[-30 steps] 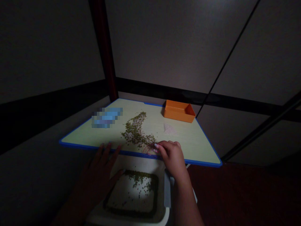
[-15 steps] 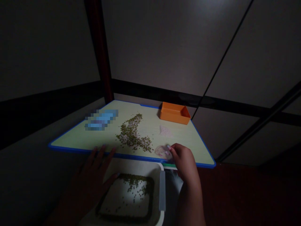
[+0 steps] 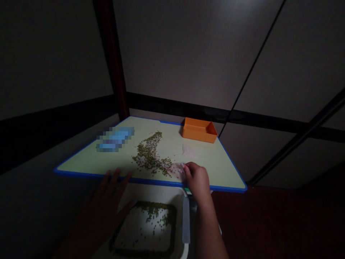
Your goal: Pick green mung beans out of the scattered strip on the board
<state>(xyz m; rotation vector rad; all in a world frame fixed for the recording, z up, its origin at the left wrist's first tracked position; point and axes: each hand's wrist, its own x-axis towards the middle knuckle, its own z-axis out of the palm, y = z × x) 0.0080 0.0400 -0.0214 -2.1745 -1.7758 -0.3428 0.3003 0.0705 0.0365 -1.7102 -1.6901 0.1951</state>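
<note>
Left hand (image 3: 109, 194) open, fingers spread, fingertips just at the blue near edge of the bench (image 3: 81, 166), thumb out over a white plastic tray (image 3: 145, 226). Right hand (image 3: 197, 180) on the bench top, fingers curled over and touching a pale translucent scrap (image 3: 176, 171); pinching or only pressing, impossible to tell in this dim light.

Small green mung beans (image 3: 148, 154) in a long, uneven trail across the pale yellow-green bench top, the lower end just beside the scrap and the right hand. More beans in the white plastic tray, below the bench's near edge: a thick band around the border of the tray's base, a loose scatter across its middle.

Farther up the bench, a second pale translucent patch (image 3: 189, 151), flat on the surface and just in front of an orange rectangular tray (image 3: 199, 130) at the far edge. Left of the bean trail, a blue object (image 3: 115, 139), too blurred to name. Behind the bench's far corner, a dark red post (image 3: 111, 61).
</note>
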